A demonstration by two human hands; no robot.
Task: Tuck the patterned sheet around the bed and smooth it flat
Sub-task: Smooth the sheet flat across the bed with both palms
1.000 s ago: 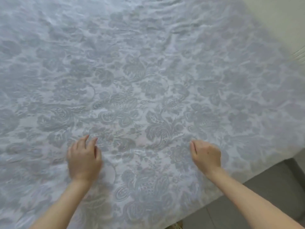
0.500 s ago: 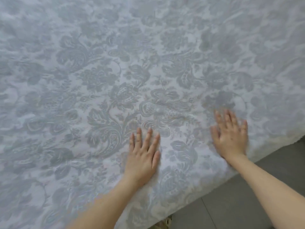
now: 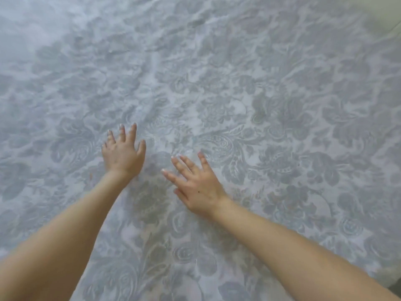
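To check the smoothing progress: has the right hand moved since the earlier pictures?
Yes. The right hand slid inward over the patterned sheet, away from its right edge.

The sheet (image 3: 282, 94) is pale bluish white, printed all over with grey-blue flowers, leaves and paisley scrolls. The print looks paler and washed out toward the upper left of the frame. A plain cream-green surface (image 3: 388, 11) fills the upper right corner.
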